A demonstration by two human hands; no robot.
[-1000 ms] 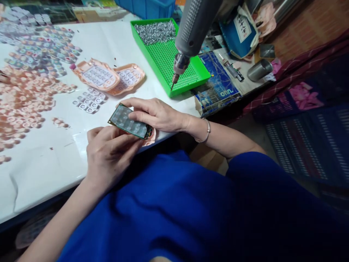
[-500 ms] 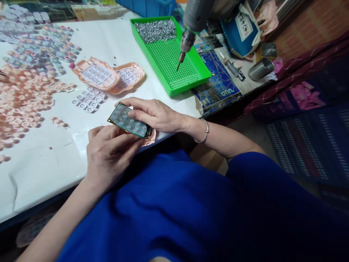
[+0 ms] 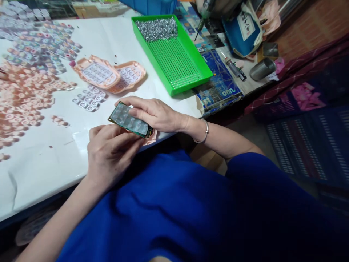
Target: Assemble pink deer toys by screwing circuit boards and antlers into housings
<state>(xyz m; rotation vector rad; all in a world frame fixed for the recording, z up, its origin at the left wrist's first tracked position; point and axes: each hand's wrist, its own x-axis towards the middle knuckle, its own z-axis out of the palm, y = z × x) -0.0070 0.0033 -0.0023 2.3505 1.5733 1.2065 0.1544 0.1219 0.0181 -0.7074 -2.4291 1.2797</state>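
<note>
A green circuit board (image 3: 130, 119) with a translucent keypad sheet on its face is tilted near the table's front edge. My right hand (image 3: 159, 114) grips it from the right, thumb on the sheet and fingers along the far edge. Below the board, my left hand (image 3: 109, 149) is closed at its near edge; its fingertips are partly hidden. A peach plastic shell (image 3: 151, 138) shows from under the board's right end. Which part the left fingers press on, board or shell, is hard to see. Beyond the hands lie two peach shells (image 3: 96, 72) with keypads and a loose keypad (image 3: 89, 98).
A green tray (image 3: 174, 62) holds a heap of small screws (image 3: 156, 29). An electric screwdriver (image 3: 204, 14) hangs past its right side. Piles of peach pieces (image 3: 24, 102) and coloured button pieces (image 3: 43, 47) cover the left. A metal cup (image 3: 262, 69) lies at the right.
The electric screwdriver has swung up and away to the right, from over the green tray to beyond its side. Both hands and the board have barely moved.
</note>
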